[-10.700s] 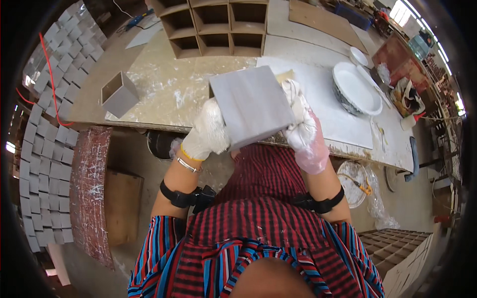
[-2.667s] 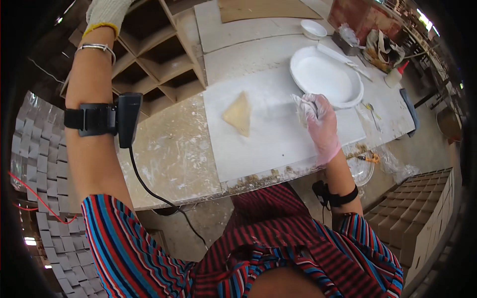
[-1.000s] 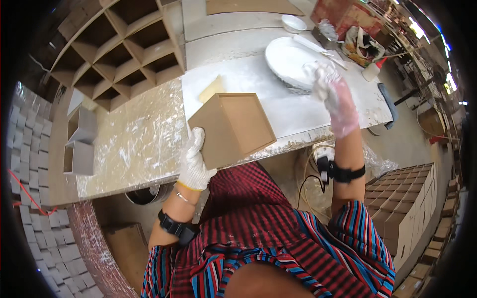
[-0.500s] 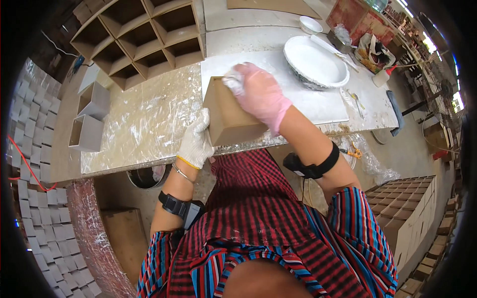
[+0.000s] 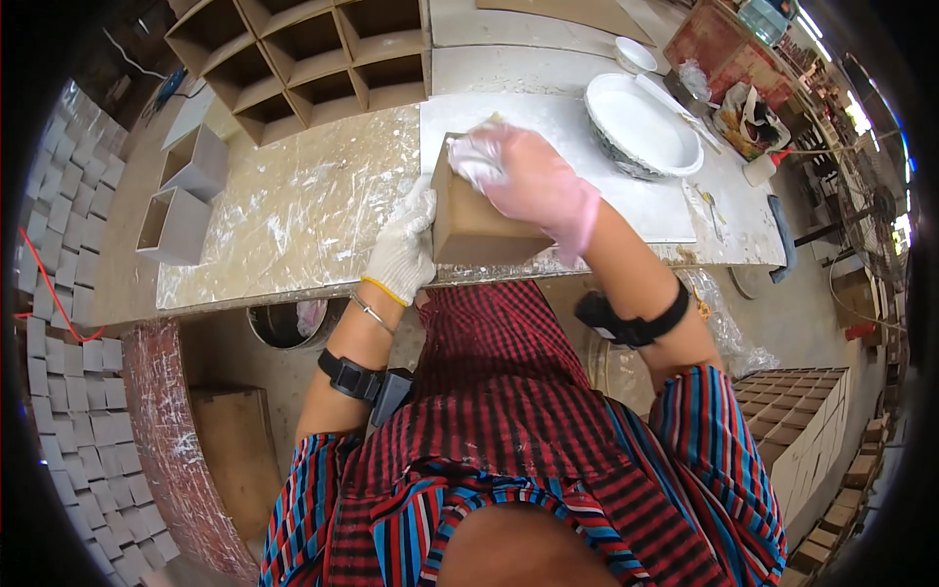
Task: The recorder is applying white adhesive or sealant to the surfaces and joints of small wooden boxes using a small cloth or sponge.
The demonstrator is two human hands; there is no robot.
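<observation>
My left hand (image 5: 403, 240), in a white knit glove with a yellow cuff, presses against the left side of a brown fibreboard box (image 5: 481, 227) at the table's near edge. Over the box's top lies my right hand (image 5: 538, 181) in a thin pink glove, fingers curled round a white-smeared wad (image 5: 475, 161). Whether the wad is cloth or sponge I cannot tell. The wad touches the box near its far left corner, and the hand hides much of the box's right part. A wide bowl of white paint (image 5: 650, 125) stands to the right of the hand.
Two small whitened boxes (image 5: 174, 227) stand at the table's left. A brown compartment rack (image 5: 311, 54) is at the back left. Farther right are a small white bowl (image 5: 636, 54), a red-tipped squeeze bottle (image 5: 761, 170) and a blue cloth (image 5: 780, 235) over the edge.
The whole view has shifted, so the table and its things sit further right and higher. My right hand has moved slightly over the box with the wad; my left hand keeps its hold.
</observation>
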